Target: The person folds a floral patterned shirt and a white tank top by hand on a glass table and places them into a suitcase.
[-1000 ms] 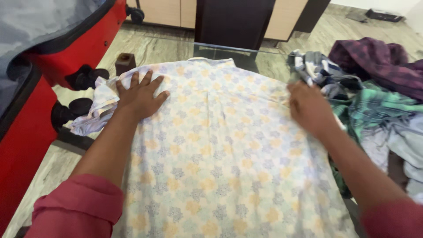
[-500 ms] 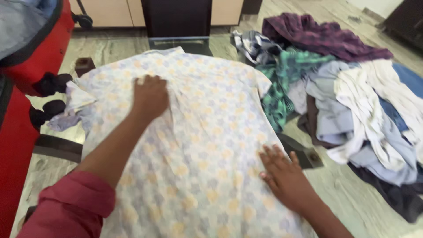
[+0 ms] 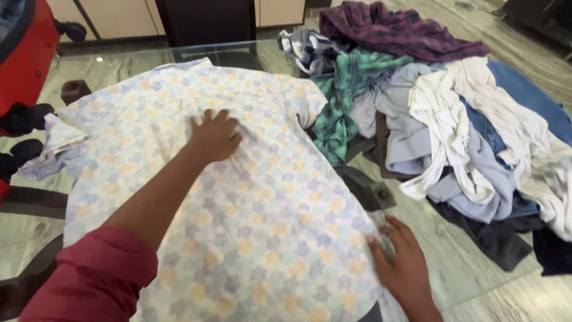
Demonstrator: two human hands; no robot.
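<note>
A pale shirt with a blue and yellow flower print point(image 3: 250, 203) lies spread, back up, on a glass table point(image 3: 119, 65). My left hand point(image 3: 214, 137) presses flat on the upper middle of the shirt, fingers slightly apart, with small creases around it. My right hand point(image 3: 402, 262) is at the shirt's near right edge. Its thumb lies on the fabric and its fingers curl around the edge. Both forearms end in dark red sleeves.
A heap of mixed clothes point(image 3: 453, 119), plaid, white, blue and grey, fills the table's right side, touching the shirt's right sleeve. A red suitcase point(image 3: 24, 48) with black wheels point(image 3: 24, 119) stands at the left. A small brown block point(image 3: 74, 90) sits near the shirt's left sleeve.
My left hand slid from the shirt's left shoulder to its upper middle. My right hand came down from the right shoulder to the near right edge. The view swung right, showing more of the heap.
</note>
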